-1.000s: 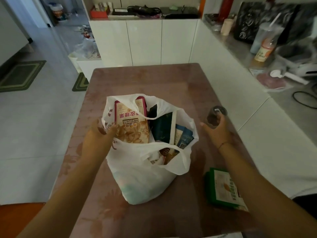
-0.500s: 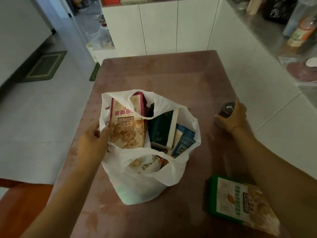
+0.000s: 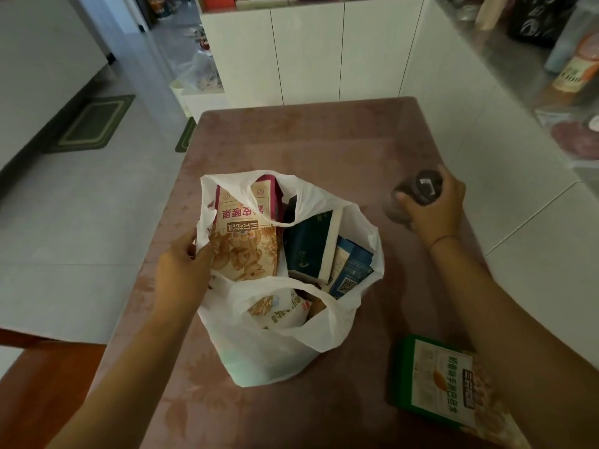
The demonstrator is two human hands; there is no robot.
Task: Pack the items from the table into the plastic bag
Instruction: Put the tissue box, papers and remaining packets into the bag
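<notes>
both hands busy at the open bag

the white plastic bag (image 3: pixel 275 351) is standing in the middle of the frame on the reddish table (image 3: pixel 308 140), with its mouth wide open. the left hand (image 3: pixel 181 270) is gripping the left rim of the bag, with the fingers curled closed over the thin plastic and the thumb side lying against the tan snack packet (image 3: pixel 244 241) that is standing upright inside. next to this packet, in the right half of the bag, a dark blue box (image 3: pixel 308 247) is leaning, and a lighter blue packet (image 3: pixel 351 270) with a printed code is sitting just beside it. near the lower rim of the bag, a pale packet (image 3: pixel 285 311) is showing under the front handle.

the right hand (image 3: pixel 431 209) is at the right of the frame, well apart from the bag. it is closed around a small dark jar (image 3: pixel 418 192), with the fingers wrapping its side and the round top looking toward the camera. i cannot tell if the jar is touching the table or is lifted from it.

in the lower right of the frame a green snack packet (image 3: pixel 434 384) is lying flat on the table, under the right forearm, and no hand is touching it.
</notes>
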